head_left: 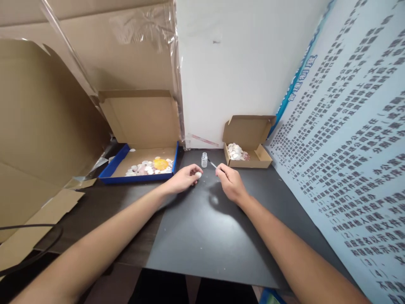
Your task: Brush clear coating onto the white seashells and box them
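Observation:
My left hand (184,179) rests on the dark mat (205,236) with its fingers pinched round a small white shell (198,174). My right hand (230,182) is closed on a thin brush (212,164) whose tip points toward a little clear bottle (204,160) standing just beyond both hands. The brush tip is close to the bottle, apart from the shell.
A blue-edged cardboard tray (118,166) at the left holds several shells and a yellow one (160,164). A small open carton (264,157) with more shells sits at the right by the wall. Cardboard sheets lean at the left; a printed poster (351,139) stands at the right.

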